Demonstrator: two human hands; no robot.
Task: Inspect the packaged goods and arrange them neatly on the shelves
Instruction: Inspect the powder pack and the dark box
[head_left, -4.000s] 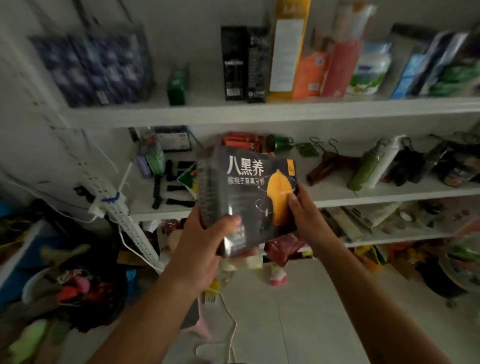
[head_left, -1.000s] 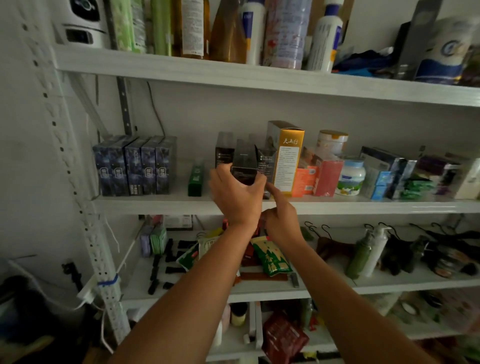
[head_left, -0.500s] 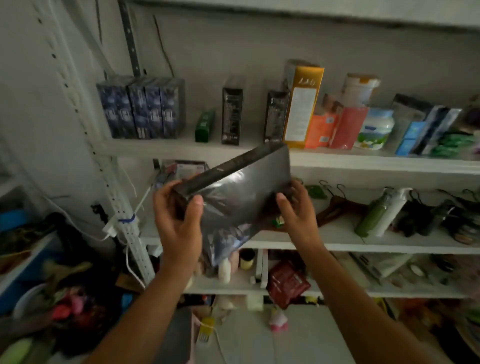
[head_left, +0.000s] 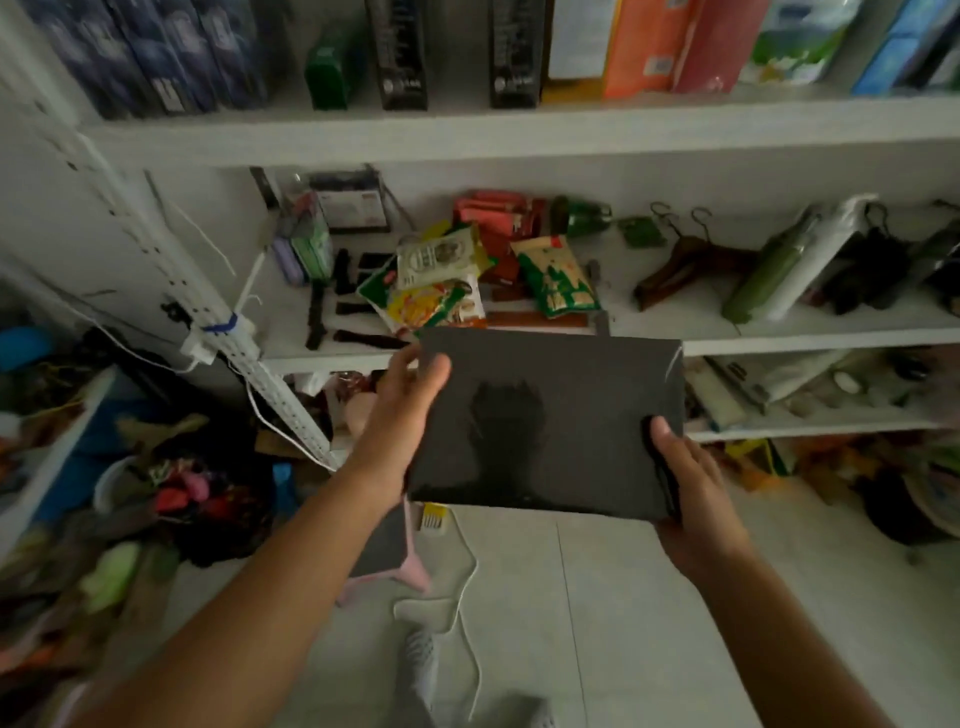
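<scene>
Holding the dark box (head_left: 561, 395) level, left hand (head_left: 405, 415) and right hand (head_left: 691, 493) gripping opposite ends, we do best to turn each face slowly before shelving it.

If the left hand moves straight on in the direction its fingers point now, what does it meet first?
Probably the front edge of the middle shelf, just beyond the left hand that grips the black box. If it clears the edge, the snack packets come next; depth is unclear.

SITE: home storage room | EVIDENCE: white slotted shelves (head_left: 519, 130) — upright boxes (head_left: 400, 52), snack packets (head_left: 558, 275), hangers (head_left: 685, 260), bottles (head_left: 763, 280) mixed together | FLOOR: tiled floor (head_left: 623, 597) — household clutter piles (head_left: 182, 493)
</scene>
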